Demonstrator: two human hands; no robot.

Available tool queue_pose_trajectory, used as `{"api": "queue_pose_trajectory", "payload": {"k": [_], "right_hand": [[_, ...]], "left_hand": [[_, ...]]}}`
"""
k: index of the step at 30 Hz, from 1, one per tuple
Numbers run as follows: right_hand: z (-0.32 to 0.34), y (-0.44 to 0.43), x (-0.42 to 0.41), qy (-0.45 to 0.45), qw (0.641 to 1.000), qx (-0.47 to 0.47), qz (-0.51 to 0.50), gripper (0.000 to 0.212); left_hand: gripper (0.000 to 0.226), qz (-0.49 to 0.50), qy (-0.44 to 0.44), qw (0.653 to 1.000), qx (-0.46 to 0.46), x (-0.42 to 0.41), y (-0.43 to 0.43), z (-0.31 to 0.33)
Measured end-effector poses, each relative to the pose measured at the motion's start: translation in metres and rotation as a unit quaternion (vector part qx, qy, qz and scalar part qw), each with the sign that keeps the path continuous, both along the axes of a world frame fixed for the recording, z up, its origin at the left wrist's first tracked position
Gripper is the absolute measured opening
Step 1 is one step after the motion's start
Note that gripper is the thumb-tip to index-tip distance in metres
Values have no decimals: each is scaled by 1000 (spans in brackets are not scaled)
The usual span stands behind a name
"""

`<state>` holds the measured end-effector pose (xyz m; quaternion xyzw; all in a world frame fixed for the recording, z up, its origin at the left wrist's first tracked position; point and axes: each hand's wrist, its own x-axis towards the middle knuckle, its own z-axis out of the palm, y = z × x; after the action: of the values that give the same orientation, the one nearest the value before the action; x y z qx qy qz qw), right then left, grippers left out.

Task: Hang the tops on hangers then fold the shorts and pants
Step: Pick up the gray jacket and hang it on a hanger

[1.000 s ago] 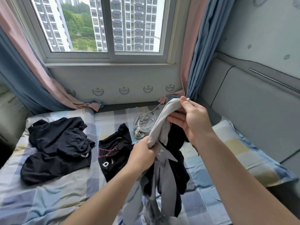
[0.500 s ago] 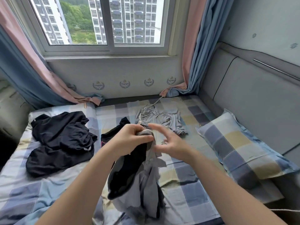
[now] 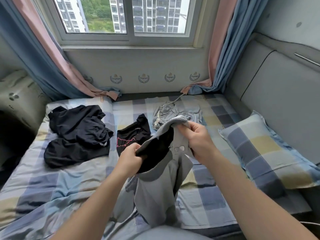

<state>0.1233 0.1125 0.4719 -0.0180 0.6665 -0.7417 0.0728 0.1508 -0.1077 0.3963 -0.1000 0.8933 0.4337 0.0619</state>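
Both hands hold the grey garment (image 3: 161, 186) above the bed (image 3: 57, 184). Left hand (image 3: 129, 159): fingers closed on the near side of the ribbed opening, where the dark lining shows. Right hand (image 3: 199, 141): fingers pinched on the far rim of the same opening. Body of the garment hangs below the fingers toward the bed, in front of the person's knee.

Change since 0.5 s ago: the right hand was open, reaching beside the bunched cloth; it has now closed on the rim, and the two hands have drawn apart, spreading the opening. One second ago the garment was held higher, near the right curtain.

Judgement: opening is being located and stretched, probably to identify the piece. Whether top or pants I cannot tell. No hanger in view.

Beyond the left fingers: black top with pink print (image 3: 133, 135), flat on the bed. Further left: heap of black clothes (image 3: 78, 134). Just beyond the right fingers: light grey drawstring shorts (image 3: 176, 113), crumpled. Right of the right fingers: checked pillow (image 3: 266, 149). Far: window (image 3: 124, 16).
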Motion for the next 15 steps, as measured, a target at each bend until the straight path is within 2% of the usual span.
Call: {"api": "queue_pose_trajectory", "payload": {"k": [2, 3, 5, 7, 8, 10, 11, 13, 15], "right_hand": [[2, 12, 0, -20, 997, -61, -35, 17], [1, 18, 0, -24, 996, -74, -50, 16], [-6, 30, 1, -41, 992, -83, -89, 12], [-20, 43, 3, -79, 987, -39, -138, 11], [-28, 49, 5, -98, 982, 27, -162, 9], [-41, 54, 11, -128, 962, 176, -167, 6], [-45, 53, 17, -135, 954, 222, -152, 17], [-50, 45, 28, -101, 962, 228, -113, 37], [-47, 27, 39, -34, 979, 198, -41, 48]], "left_hand": [[16, 23, -34, 999, -2, 3, 0, -16], [16, 40, -41, 998, 36, 3, 1, -18], [21, 93, -42, 978, 181, 1, 7, -9], [28, 123, -32, 947, 296, -2, 17, 12], [34, 115, -17, 941, 317, -3, 21, 23], [40, 79, 27, 946, 313, -7, 26, 48], [38, 59, 47, 950, 302, -9, 28, 58], [32, 17, 68, 957, 282, -14, 31, 72], [36, -24, 74, 963, 259, -14, 33, 81]]}}
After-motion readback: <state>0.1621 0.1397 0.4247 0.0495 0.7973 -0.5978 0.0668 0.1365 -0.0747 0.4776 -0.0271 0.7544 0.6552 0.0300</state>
